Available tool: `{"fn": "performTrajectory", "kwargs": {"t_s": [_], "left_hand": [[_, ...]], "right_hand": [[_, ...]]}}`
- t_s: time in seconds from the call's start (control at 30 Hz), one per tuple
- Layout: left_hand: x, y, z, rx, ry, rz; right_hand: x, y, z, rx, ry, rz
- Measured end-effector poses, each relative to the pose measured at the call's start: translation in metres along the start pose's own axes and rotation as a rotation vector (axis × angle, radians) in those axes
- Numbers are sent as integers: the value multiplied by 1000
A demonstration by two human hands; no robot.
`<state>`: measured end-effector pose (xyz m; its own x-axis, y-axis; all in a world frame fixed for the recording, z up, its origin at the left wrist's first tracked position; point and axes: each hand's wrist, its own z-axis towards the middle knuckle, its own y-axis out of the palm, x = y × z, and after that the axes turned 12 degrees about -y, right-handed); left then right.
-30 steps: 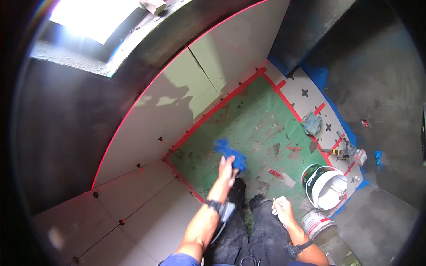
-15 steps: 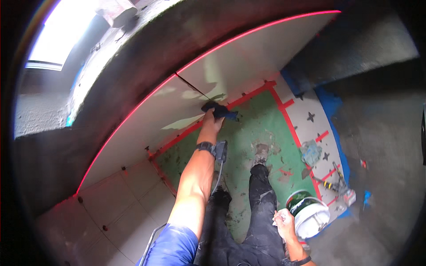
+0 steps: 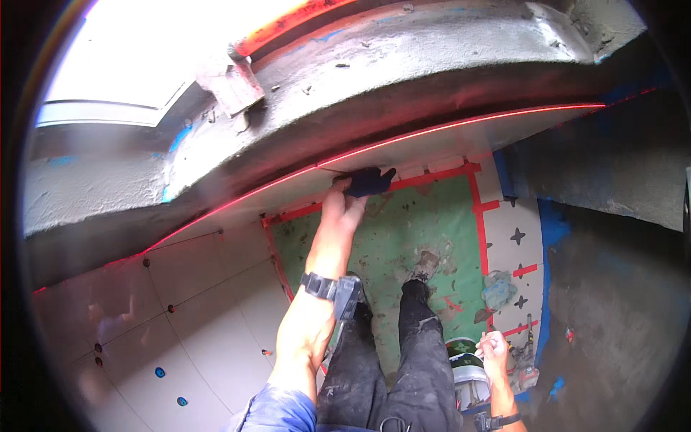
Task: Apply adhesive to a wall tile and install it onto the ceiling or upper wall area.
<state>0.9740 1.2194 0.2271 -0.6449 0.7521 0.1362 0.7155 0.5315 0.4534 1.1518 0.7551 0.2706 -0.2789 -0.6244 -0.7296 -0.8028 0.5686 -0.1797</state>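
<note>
My left hand (image 3: 345,194) reaches forward, closed on a dark blue cloth (image 3: 368,181). It presses the cloth to the light wall tiles (image 3: 288,189), low under a red laser line and beside the joint between two tiles. My right hand (image 3: 493,347) hangs at my right side with its fingers curled together. Whatever is inside them, if anything, I cannot make out. Just below and left of that hand stands a bucket (image 3: 469,376) with a white rim and dark green side, partly hidden by it.
Green sheeting (image 3: 446,223) edged with red tape covers the floor under my feet. Right of it are a crumpled bluish bag (image 3: 498,289), black cross spacers (image 3: 517,235) and a power tool (image 3: 527,376). Pale floor tiles (image 3: 201,317) lie left. A rough ledge (image 3: 374,68) bears a block (image 3: 232,88).
My view has tilted up toward the ledge and window. My left hand still holds the cloth against the wall, now slightly right along it. My right hand has risen a little beside the bucket.
</note>
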Motion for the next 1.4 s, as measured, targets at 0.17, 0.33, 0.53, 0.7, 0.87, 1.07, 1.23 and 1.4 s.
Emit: {"fn": "performTrajectory", "kwargs": {"t_s": [0.17,0.33,0.53,0.7,0.87,1.07,1.23,1.4], "left_hand": [[19,26,-81,-179,24,12],[43,23,-133,-292,39,99],[29,-24,-234,-342,196,429],[21,-167,-220,-39,251,667],[32,-328,-103,339,419,1469],[-18,-382,97,215,266,2160],[-52,-383,238,153,115,2585],[-74,-407,333,-210,30,2727]], "right_hand": [[5,10,-2,-104,-62,39],[8,35,-12,-161,-107,27],[26,25,-29,-131,-184,-32],[30,36,-17,-159,-276,-149],[77,69,82,-153,-213,-187],[181,119,286,-312,-522,-792],[247,188,410,-511,-729,-811],[315,241,486,-489,-792,-850]]}}
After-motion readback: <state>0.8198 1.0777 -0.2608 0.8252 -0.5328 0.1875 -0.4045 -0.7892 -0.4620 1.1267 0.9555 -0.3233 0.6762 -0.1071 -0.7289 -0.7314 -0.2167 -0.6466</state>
